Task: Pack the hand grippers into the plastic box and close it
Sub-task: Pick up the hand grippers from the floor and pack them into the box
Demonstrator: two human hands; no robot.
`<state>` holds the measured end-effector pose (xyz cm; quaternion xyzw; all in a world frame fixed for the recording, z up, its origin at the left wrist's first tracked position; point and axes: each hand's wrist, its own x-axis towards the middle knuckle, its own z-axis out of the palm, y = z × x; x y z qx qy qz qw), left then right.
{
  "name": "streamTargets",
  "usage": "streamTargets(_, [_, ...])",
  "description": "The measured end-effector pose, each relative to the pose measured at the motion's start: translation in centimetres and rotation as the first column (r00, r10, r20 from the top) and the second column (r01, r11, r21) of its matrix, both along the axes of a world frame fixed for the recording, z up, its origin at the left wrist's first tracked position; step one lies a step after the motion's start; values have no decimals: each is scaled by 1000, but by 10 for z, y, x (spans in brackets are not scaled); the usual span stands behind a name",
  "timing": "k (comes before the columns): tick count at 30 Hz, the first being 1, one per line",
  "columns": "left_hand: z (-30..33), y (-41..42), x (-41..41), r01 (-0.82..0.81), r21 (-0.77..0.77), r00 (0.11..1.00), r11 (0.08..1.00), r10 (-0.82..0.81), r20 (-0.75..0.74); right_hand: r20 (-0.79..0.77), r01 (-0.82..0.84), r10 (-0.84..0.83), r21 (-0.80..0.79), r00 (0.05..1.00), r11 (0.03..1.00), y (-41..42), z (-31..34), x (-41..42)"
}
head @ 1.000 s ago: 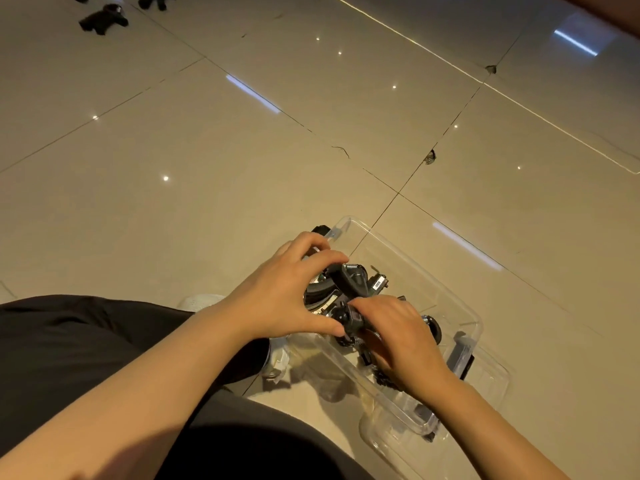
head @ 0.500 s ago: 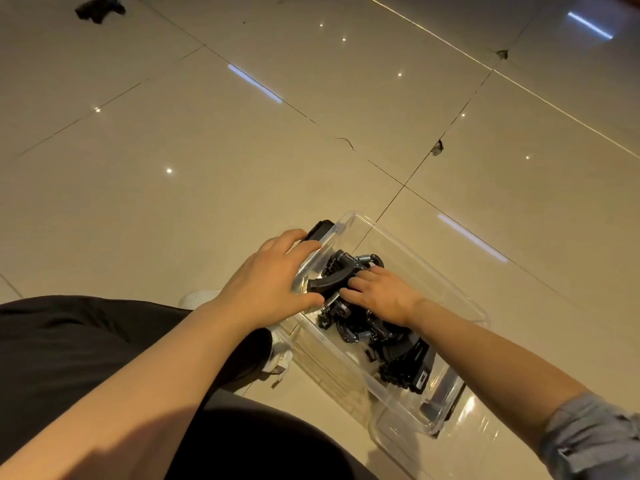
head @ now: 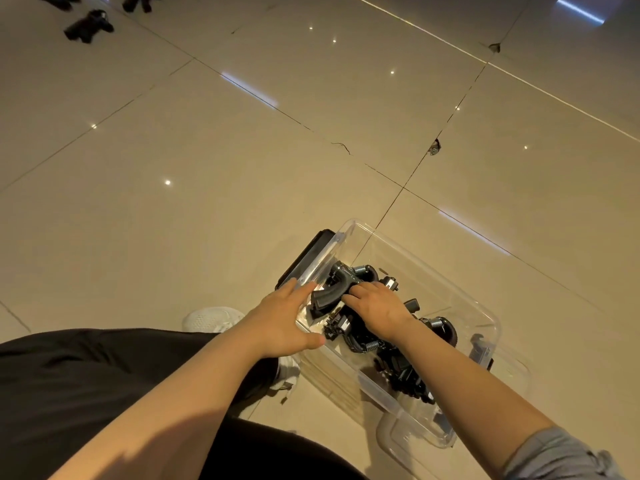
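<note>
packing step in hand, lid not yet on. the clear plastic box [head: 460,299] is set on the tiled floor [head: 207,168] in the near right of the scene, open at the top, with a heap of black hand grippers [head: 391,355] inside it, springs showing. the right hand [head: 375,308] is laid flat over the heap, fingers stretched toward the left end, and the curved handle of the top gripper [head: 332,294] is pressed down by it; whether anything is pinched under the palm cannot be told. the left hand [head: 282,322] is spread with straight fingers against the box's near-left rim, nothing clutched, so the box is steadied. the hands are just beside each other, not touching. a black latch [head: 306,256] is seen on the box's left end. what looks like the clear lid [head: 408,448] lies under the box's near right corner. more dark grippers [head: 88,27] are left far left on the floor, well apart from the box. next, the top gripper probably needs settling below the rim, then the far ones need fetching before the lid is fitted.
</note>
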<state>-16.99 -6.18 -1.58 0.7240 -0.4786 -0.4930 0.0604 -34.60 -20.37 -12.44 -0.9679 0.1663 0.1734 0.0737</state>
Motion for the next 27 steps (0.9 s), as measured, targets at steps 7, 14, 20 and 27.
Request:
streamTargets(7, [-2, -4, -3, 11, -33, 1000, 999, -11, 0, 131, 205, -199, -31, 971, 978, 10, -5, -9])
streamTargets(14, [-2, -3, 0, -6, -15, 998, 1000, 5, -55, 85, 253, -262, 107, 961, 962, 13, -1, 0])
streamTargets(20, [-5, -6, 6, -25, -7, 994, 1000, 25, -104, -43, 337, -335, 194, 941, 921, 29, 1, -1])
streamTargets(27, [-4, -18, 19, -52, -27, 978, 998, 45, -203, -14, 479, -488, 212, 873, 852, 44, 1, 9])
